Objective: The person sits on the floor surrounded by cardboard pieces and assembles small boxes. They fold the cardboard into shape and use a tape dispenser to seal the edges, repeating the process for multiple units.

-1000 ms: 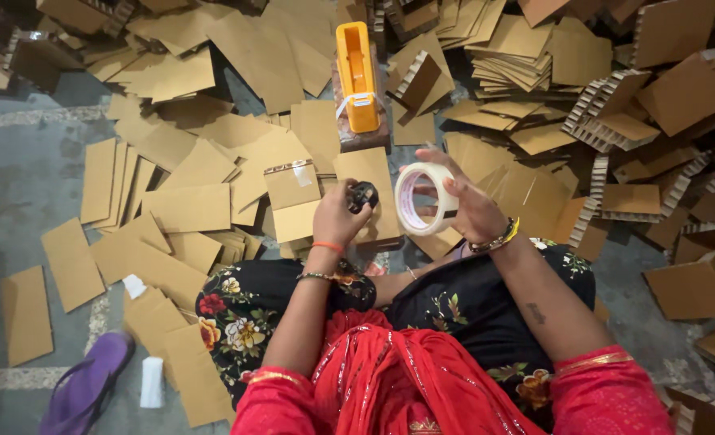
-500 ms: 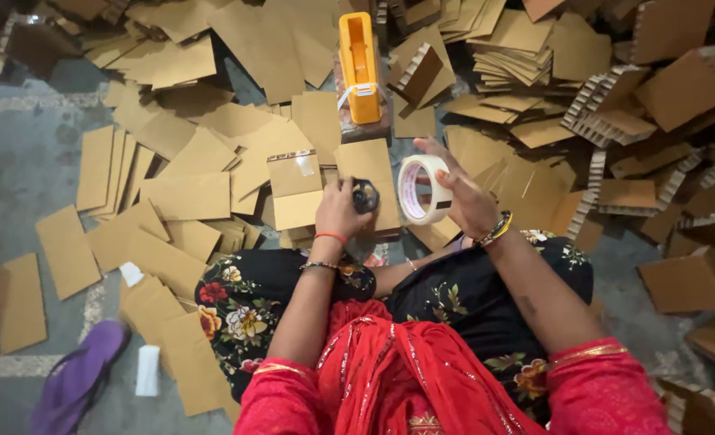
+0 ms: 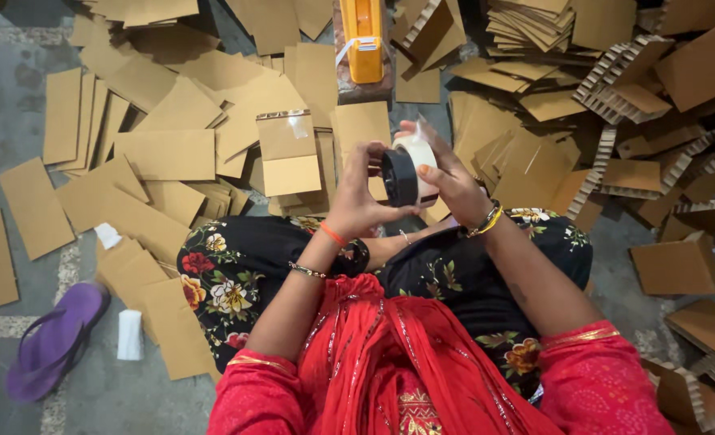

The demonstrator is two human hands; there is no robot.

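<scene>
At centre frame I am closing my left hand [image 3: 356,201] around a black disc [image 3: 399,178], pressing it sideways against the tape roll [image 3: 419,165] my right hand [image 3: 452,184] is clasping.

A tape roll [image 3: 416,161], white with a pale sheen, is held on edge above the lap, its round face turned toward the left. Pressed against that face is a black disc [image 3: 399,177], a round, dark, thick-rimmed piece about as wide as the roll; the two touch side by side. Both sit between the two hands, over the cardboard pieces on the floor. Whether the disc sits inside the roll's core cannot be told.
</scene>
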